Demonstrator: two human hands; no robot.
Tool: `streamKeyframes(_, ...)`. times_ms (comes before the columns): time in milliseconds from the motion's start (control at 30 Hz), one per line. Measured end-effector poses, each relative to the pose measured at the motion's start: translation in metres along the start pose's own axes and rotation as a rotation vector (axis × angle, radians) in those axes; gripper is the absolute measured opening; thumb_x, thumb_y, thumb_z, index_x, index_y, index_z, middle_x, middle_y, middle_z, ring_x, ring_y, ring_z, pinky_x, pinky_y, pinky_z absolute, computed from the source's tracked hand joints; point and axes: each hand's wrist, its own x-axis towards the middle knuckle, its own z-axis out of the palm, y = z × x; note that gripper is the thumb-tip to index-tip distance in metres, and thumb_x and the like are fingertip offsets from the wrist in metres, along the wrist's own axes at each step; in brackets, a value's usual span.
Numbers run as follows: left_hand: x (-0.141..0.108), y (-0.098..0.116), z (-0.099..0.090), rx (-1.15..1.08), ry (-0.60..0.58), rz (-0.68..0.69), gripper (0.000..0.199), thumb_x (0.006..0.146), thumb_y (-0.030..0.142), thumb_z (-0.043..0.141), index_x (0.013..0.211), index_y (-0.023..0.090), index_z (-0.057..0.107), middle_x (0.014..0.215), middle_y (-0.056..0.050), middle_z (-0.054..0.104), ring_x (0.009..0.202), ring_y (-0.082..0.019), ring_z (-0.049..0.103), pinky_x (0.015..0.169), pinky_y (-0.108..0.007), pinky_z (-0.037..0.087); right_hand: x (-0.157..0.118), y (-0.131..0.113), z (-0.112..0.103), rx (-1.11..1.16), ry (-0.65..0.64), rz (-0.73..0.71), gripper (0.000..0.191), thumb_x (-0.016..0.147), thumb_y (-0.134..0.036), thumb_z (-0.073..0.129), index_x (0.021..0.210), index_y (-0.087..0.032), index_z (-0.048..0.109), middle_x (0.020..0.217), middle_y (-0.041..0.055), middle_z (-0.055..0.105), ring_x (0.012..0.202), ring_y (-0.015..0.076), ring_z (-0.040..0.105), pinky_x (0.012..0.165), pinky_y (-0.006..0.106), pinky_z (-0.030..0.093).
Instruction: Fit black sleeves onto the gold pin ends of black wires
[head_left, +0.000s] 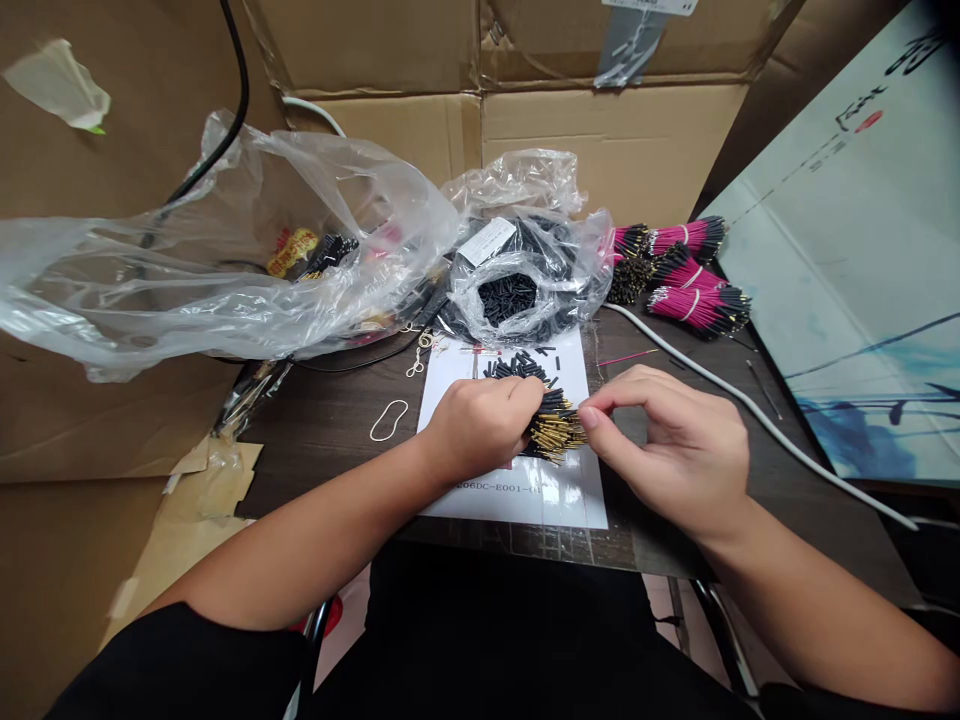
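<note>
My left hand [484, 420] is closed around a bundle of wires [553, 428] with black sleeves and gold metal tips. The tips point right, towards my right hand [679, 450]. Its thumb and forefinger pinch together right at the ends of the gold tips; what lies between them is too small to make out. Behind my left fist, loose black sleeves [517, 366] are scattered on a printed white sheet [517, 505], which lies under both the bundle and the fist.
An opened plastic bag [551, 320] of black sleeves stands behind the sheet. Tied pink wire bundles [694, 308] lie at the back right, near a white cable [720, 385]. Another clear bag [300, 300] sprawls at left. A rubber band [388, 421] lies on the dark table [315, 460].
</note>
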Motion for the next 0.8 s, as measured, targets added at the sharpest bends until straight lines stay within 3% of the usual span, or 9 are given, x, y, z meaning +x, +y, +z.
streamKeyframes(233, 0.001, 0.000, 0.000, -0.017, -0.008, -0.023, 0.010, 0.081, 0.020, 0.046, 0.077, 0.016, 0.053, 0.062, 0.000, 0.059, 0.053, -0.014, 0.058, 0.046, -0.026, 0.039, -0.005, -0.001, 0.006, -0.036, 0.066, 0.005, 0.021, 0.069, -0.004, 0.071, 0.084, -0.017, 0.064, 0.074, 0.0000, 0.065, 0.067, 0.0093, 0.057, 0.064, 0.026, 0.048)
streamKeyframes(567, 0.001, 0.002, -0.002, 0.045, -0.011, -0.037, 0.011, 0.083, 0.019, 0.046, 0.074, 0.016, 0.052, 0.060, 0.001, 0.057, 0.051, -0.013, 0.056, 0.045, -0.025, 0.036, -0.011, -0.006, 0.014, -0.043, 0.129, 0.140, 0.015, 0.073, -0.008, 0.069, 0.084, -0.018, 0.064, 0.074, -0.0019, 0.064, 0.065, 0.0071, 0.056, 0.063, 0.023, 0.047)
streamKeyframes(800, 0.001, 0.003, -0.002, 0.065, -0.024, -0.044, 0.013, 0.084, 0.019, 0.043, 0.075, 0.017, 0.051, 0.060, 0.000, 0.057, 0.050, -0.014, 0.057, 0.044, -0.027, 0.037, -0.012, -0.001, 0.014, -0.189, 0.059, -0.119, 0.027, 0.071, -0.004, 0.070, 0.095, -0.016, 0.067, 0.079, 0.0013, 0.068, 0.070, 0.0094, 0.059, 0.067, 0.026, 0.049)
